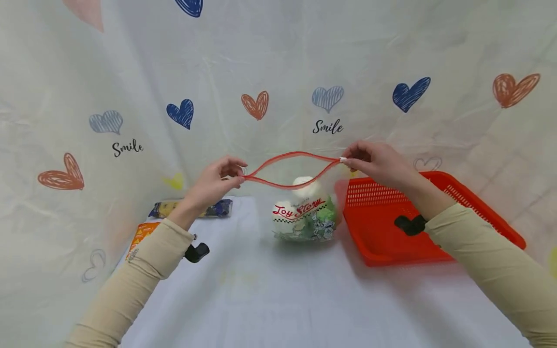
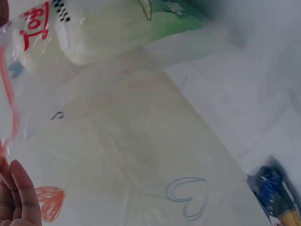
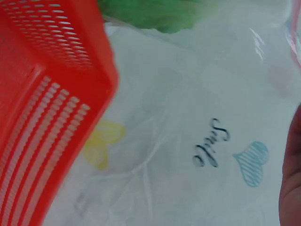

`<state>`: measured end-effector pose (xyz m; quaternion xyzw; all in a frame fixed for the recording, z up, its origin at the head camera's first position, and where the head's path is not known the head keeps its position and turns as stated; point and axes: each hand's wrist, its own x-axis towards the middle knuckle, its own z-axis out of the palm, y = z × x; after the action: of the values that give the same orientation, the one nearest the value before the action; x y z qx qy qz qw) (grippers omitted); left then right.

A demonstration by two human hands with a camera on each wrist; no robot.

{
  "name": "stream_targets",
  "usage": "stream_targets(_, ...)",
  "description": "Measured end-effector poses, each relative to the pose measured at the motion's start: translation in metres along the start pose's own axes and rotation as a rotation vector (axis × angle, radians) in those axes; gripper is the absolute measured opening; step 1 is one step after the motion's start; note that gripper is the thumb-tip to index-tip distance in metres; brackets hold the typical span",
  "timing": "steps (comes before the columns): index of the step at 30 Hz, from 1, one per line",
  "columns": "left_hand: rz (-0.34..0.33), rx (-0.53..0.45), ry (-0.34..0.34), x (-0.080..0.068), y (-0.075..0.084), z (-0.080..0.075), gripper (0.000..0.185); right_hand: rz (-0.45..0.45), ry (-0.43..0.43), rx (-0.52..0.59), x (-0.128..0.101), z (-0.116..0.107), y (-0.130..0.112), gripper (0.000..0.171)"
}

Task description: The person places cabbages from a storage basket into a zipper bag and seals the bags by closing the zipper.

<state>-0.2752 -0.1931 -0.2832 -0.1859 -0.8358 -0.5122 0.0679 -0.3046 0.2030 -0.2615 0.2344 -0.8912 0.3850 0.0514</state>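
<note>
A clear zip bag [image 1: 300, 224] printed "Toy Story" hangs between my hands in the head view. Its red zip edge [image 1: 278, 184] is spread into a wide oval mouth. My left hand [image 1: 217, 178] pinches the left end of this edge between thumb and fingers. At the other end, slightly higher, my right hand [image 1: 380, 163] pinches the corner beside a small white slider [image 1: 343, 160]. Inside the bag are rounded white lumps [image 1: 304, 185] and something green [image 3: 150, 14]; I cannot tell their kind. The bag's lower part is close over the white table.
A red plastic basket [image 1: 370, 258] with slotted walls stands on the right, under my right forearm. Back left lies a blue and yellow packet [image 1: 222, 208], with an orange packet [image 1: 141, 234] partly behind my left sleeve. A heart-printed curtain [image 1: 278, 63] hangs behind the table.
</note>
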Motion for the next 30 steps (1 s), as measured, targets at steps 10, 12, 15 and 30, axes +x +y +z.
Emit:
stream_targets(10, 0.039, 0.051, 0.128, -0.001, 0.010, -0.012, 0.027, 0.002, 0.008, 0.002, 0.000, -0.011, -0.006, 0.021)
stream_targets(12, 0.017, 0.027, 0.145, -0.001, 0.009, -0.010, 0.026, 0.011, -0.029, 0.033, 0.000, -0.011, -0.004, 0.020)
stream_targets(15, -0.044, -0.012, 0.133, -0.001, 0.003, -0.004, 0.026, 0.024, -0.048, 0.077, 0.001, -0.007, 0.002, 0.022)
stream_targets(30, -0.141, -0.070, 0.026, -0.007, -0.024, 0.018, 0.029, 0.176, 0.003, 0.269, -0.009, 0.016, 0.017, 0.028)
